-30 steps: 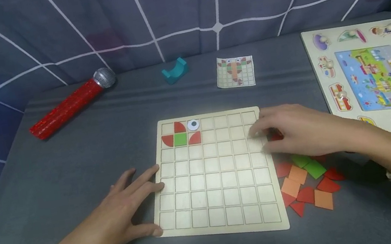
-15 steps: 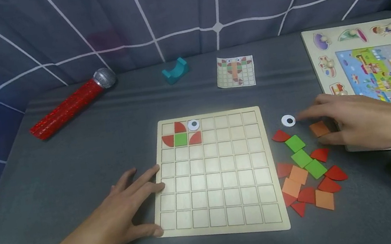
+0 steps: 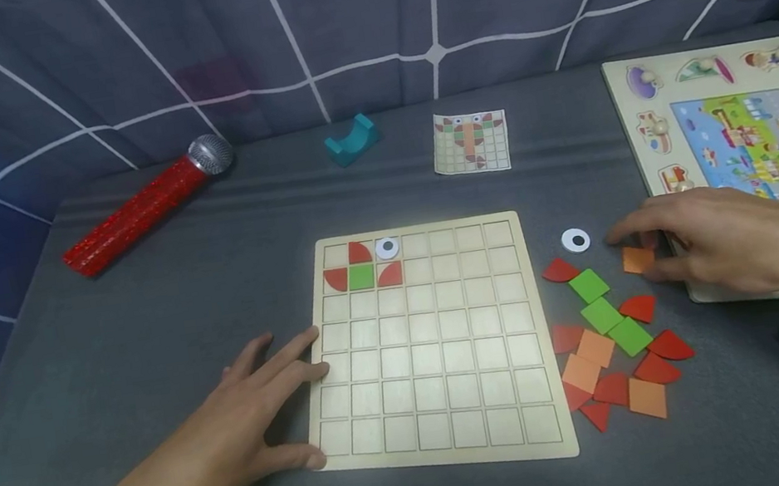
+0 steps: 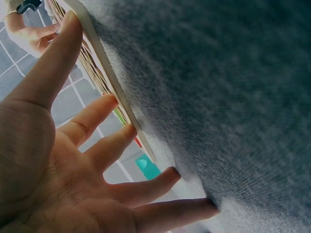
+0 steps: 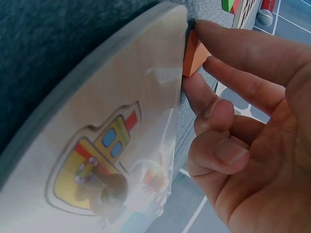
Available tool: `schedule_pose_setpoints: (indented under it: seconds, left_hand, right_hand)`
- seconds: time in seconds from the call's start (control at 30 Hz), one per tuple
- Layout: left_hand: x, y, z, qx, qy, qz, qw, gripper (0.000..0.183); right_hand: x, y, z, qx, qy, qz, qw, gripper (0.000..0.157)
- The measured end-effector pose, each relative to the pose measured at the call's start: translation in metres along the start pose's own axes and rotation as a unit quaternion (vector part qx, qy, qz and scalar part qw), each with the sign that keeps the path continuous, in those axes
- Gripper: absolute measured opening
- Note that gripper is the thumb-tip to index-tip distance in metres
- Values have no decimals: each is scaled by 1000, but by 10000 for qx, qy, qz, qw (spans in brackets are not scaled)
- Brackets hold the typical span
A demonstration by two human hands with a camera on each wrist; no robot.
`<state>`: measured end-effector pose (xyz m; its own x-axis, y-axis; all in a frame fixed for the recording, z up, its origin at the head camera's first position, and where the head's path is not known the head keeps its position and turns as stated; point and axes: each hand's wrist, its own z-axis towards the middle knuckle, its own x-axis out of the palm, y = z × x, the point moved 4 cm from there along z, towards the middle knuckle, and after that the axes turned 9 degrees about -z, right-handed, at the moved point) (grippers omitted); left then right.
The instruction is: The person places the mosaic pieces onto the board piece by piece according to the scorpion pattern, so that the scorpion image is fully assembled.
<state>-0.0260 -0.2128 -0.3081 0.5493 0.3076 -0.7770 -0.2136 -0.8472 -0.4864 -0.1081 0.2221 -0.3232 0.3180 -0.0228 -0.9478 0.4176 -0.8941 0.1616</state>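
In the head view, my left hand [image 3: 246, 424] lies with spread, straight fingers at the left edge of a pale wooden grid board [image 3: 427, 372]; its thumb and fingertips touch that edge. Three red quarter-circle tiles, a green square tile [image 3: 361, 277] and a round eye tile [image 3: 387, 248] sit in the board's upper left cells. My right hand [image 3: 718, 244] pinches an orange square tile [image 3: 637, 260] between thumb and a finger, low over the table beside the picture puzzle. The right wrist view shows this orange tile [image 5: 195, 56] at the fingertips.
Loose red, green and orange tiles [image 3: 600, 316] and a second eye tile [image 3: 575, 240] lie right of the board. A knobbed picture puzzle [image 3: 648, 103] is under my right wrist. Behind are a pattern card [image 3: 472, 159], a teal curved block [image 3: 352, 141] and a red microphone [image 3: 139, 213].
My right hand has moved from the board's upper right edge to the orange square tile by the puzzle. The second eye tile now shows on the table. My left hand has stayed put.
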Motion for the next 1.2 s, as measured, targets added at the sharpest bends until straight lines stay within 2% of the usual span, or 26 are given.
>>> schedule_pose_setpoints:
  seconds: [0.13, 0.33, 0.6, 1.2]
  left_hand:
    - [0, 0, 0, 1, -5, 12, 10000, 82]
    - [0, 1, 1, -168, 113, -8, 9998, 83]
    - [1, 2, 1, -143, 113, -67, 9998, 82]
    - [1, 3, 1, -86, 125, -96, 9998, 83]
  right_hand:
    - [0, 0, 1, 102, 43, 93, 9999, 44]
    - [-2, 1, 1, 146, -17, 94, 9998, 43]
    - [-9, 12, 2, -130, -463, -128, 9988, 38]
    - [-36, 79, 26, -1190, -981, 133, 9880, 31]
